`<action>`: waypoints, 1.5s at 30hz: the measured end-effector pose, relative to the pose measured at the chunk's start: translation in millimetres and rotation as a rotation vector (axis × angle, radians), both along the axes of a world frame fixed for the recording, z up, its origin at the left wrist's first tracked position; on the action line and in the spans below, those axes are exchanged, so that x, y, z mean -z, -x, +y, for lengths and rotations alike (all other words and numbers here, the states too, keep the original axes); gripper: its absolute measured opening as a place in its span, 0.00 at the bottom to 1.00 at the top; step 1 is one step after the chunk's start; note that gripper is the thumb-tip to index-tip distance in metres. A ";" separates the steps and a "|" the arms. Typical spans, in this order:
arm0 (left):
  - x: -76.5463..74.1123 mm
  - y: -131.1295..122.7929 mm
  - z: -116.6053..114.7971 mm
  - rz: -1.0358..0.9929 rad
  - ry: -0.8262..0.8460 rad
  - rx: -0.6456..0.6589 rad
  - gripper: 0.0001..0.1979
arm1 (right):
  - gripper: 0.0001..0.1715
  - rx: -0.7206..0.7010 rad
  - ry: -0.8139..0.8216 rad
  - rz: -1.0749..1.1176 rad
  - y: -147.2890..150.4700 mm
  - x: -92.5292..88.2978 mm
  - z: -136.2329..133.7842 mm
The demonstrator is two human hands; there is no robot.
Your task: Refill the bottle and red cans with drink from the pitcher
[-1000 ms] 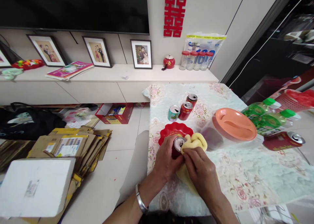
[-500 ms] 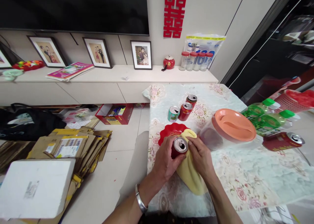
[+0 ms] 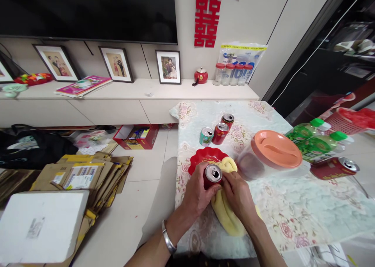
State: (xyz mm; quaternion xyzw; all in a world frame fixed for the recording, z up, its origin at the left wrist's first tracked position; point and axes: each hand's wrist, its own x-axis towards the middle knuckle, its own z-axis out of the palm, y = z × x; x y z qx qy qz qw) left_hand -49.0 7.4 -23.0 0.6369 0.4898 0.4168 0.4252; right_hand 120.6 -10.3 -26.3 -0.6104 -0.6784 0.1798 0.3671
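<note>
My left hand is wrapped round a dark red drink can, which is upright with its opened top facing me. Bunched in my right hand is a pale yellow cloth, pressed against the can's right side; its lower part drapes toward me. Just beyond the can lies a red scalloped plate, partly hidden by my left hand and the cloth. Farther back stand a small green can and two red cans, a nearer one and a farther one, all opened.
To the right stands a clear container with an orange lid. Beyond it are green-capped bottles and a large red can-shaped container. A flowered cloth covers the table. Flattened cardboard and a white foam box lie at left.
My right hand has shifted slightly down and right along the can, and the yellow cloth is bunched differently, with a loop sticking up beyond my fingers. My left hand keeps its hold.
</note>
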 end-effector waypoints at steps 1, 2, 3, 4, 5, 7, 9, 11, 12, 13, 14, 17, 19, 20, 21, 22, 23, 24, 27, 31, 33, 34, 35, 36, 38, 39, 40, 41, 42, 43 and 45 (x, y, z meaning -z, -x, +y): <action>-0.4 -0.5 -0.1 -0.003 0.008 -0.006 0.32 | 0.14 0.010 -0.013 0.010 0.1 -1.9 -3.1; -0.7 -1.0 -0.2 -0.008 0.012 -0.009 0.32 | 0.14 0.021 -0.027 0.022 0.2 -4.0 -6.1; -1.0 -1.5 -0.4 -0.016 0.012 -0.008 0.32 | 0.14 0.031 -0.041 0.035 0.4 -6.1 -8.9; -1.4 -2.0 -0.7 -0.025 0.008 -0.003 0.32 | 0.14 0.039 -0.055 0.048 0.7 -8.2 -11.1; -1.9 -2.3 -1.0 -0.032 -0.002 0.006 0.32 | 0.15 0.046 -0.067 0.060 1.1 -10.0 -12.6; -3.4 -2.2 -2.0 -0.031 -0.043 0.033 0.30 | 0.16 0.056 -0.083 0.078 2.3 -11.9 -12.4; -5.7 -0.8 -2.7 -0.023 -0.100 0.064 0.28 | 0.17 0.063 -0.091 0.092 3.7 -10.7 -7.8; -8.1 1.8 -2.7 -0.020 -0.138 0.089 0.27 | 0.18 0.066 -0.093 0.104 4.6 -6.5 0.0; -9.2 3.2 -2.4 -0.019 -0.146 0.101 0.26 | 0.18 0.066 -0.092 0.110 4.7 -3.8 4.3; -10.0 4.6 -2.0 -0.017 -0.149 0.110 0.26 | 0.18 0.066 -0.091 0.115 4.7 -0.8 8.3; -10.4 5.7 -1.5 -0.014 -0.150 0.116 0.25 | 0.18 0.066 -0.087 0.118 4.6 2.1 11.8; -7.9 7.2 -0.4 0.004 -0.149 0.110 0.25 | 0.18 0.068 -0.070 0.119 3.6 9.3 16.7; -3.9 6.6 -0.2 0.022 -0.163 0.096 0.25 | 0.18 0.069 -0.054 0.114 3.4 12.3 15.0; -1.7 6.1 -0.2 0.034 -0.174 0.093 0.26 | 0.18 0.069 -0.047 0.110 3.5 13.2 13.1; 0.3 5.7 -0.2 0.048 -0.183 0.092 0.27 | 0.18 0.069 -0.041 0.105 3.8 13.8 10.7; 1.9 5.4 -0.1 0.064 -0.187 0.092 0.29 | 0.18 0.069 -0.037 0.100 4.2 14.0 8.2; 2.9 5.2 0.2 0.081 -0.186 0.093 0.31 | 0.18 0.069 -0.035 0.097 4.7 13.7 5.6; 3.4 5.2 0.6 0.095 -0.180 0.093 0.32 | 0.17 0.068 -0.035 0.093 5.1 13.1 3.1; 2.3 6.0 2.1 0.106 -0.158 0.079 0.31 | 0.16 0.067 -0.052 0.088 6.1 8.9 -4.5; 0.6 5.4 3.1 0.063 -0.152 0.035 0.29 | 0.16 0.088 -0.109 0.098 8.2 0.6 -16.6; 0.8 3.8 2.8 0.032 -0.151 0.015 0.29 | 0.16 0.093 -0.143 0.101 9.6 -2.8 -22.1; 1.0 2.8 2.6 0.015 -0.146 0.008 0.28 | 0.16 0.092 -0.158 0.099 10.3 -3.9 -24.0; 1.2 1.9 2.3 0.000 -0.134 0.004 0.28 | 0.16 0.091 -0.171 0.095 10.8 -4.7 -24.8; 1.2 1.1 2.0 -0.014 -0.115 0.003 0.29 | 0.15 0.090 -0.182 0.089 11.1 -5.1 -24.6; 0.9 0.3 1.4 -0.028 -0.073 0.009 0.30 | 0.14 0.091 -0.197 0.070 11.1 -5.1 -20.8; 0.5 0.2 1.1 -0.028 -0.063 0.015 0.31 | 0.14 0.091 -0.204 0.060 10.8 -5.0 -17.5; 0.0 0.3 0.8 -0.023 -0.065 0.020 0.31 | 0.14 0.089 -0.211 0.047 10.3 -5.1 -13.7; -0.6 0.6 0.6 -0.016 -0.078 0.025 0.30 | 0.14 0.085 -0.218 0.035 9.7 -5.4 -9.7; -1.3 1.0 0.4 -0.010 -0.096 0.029 0.30 | 0.14 0.077 -0.225 0.023 8.9 -6.2 -6.0; -2.0 1.4 0.2 -0.006 -0.112 0.033 0.30 | 0.14 0.068 -0.233 0.011 8.1 -7.5 -3.0; -3.4 1.9 0.1 0.000 -0.121 0.032 0.28 | 0.13 0.053 -0.251 -0.011 6.5 -11.4 0.2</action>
